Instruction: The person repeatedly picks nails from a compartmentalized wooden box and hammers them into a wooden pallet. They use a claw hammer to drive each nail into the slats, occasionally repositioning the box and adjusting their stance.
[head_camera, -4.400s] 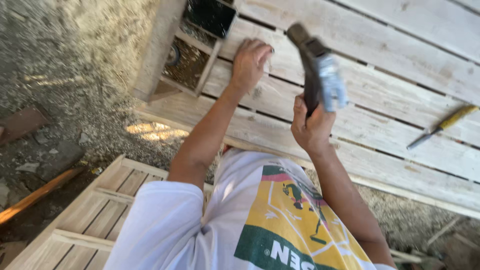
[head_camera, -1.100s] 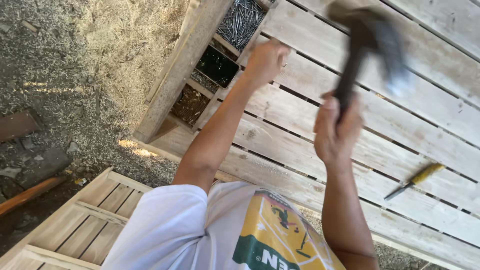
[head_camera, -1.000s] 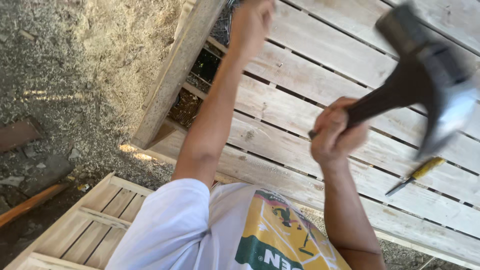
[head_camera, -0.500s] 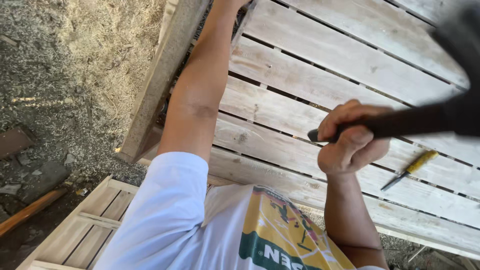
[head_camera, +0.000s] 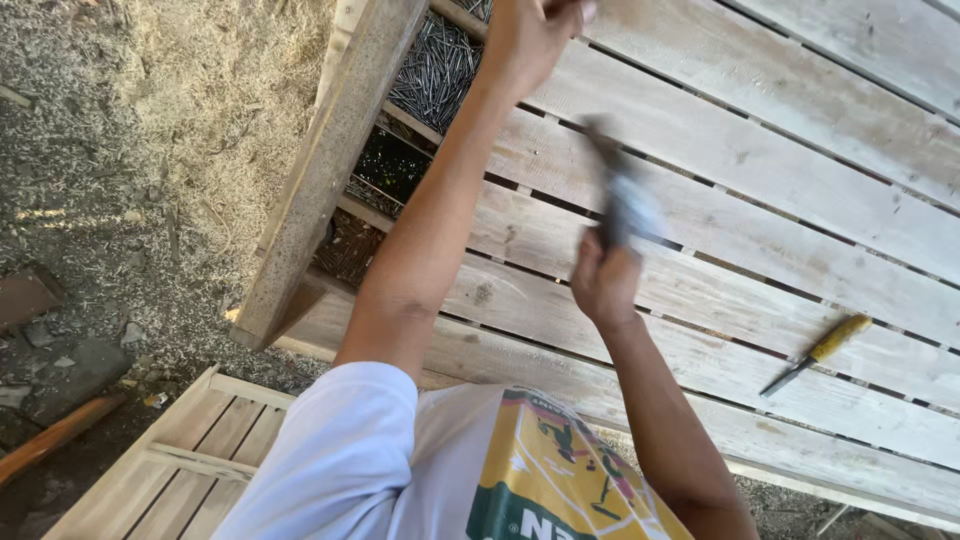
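Hammer (head_camera: 618, 205) is held low on the handle in the right hand (head_camera: 603, 285), fingers closed fully around it; head is motion-blurred above the slatted tabletop (head_camera: 800, 200). Left hand (head_camera: 530, 35) is stretched to the top edge of view beside the tray (head_camera: 330, 180), fingers curled; contents, if any, cannot be told. Nails (head_camera: 435, 70) are heaped in the tray's upper compartment. A yellow-handled screwdriver (head_camera: 815, 355) lies on the slats, well apart to the right. A pallet (head_camera: 180, 450) lies on the ground, lower left.

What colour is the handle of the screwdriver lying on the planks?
Yellow, on the screwdriver lying on the pale planks; the head view shows it.
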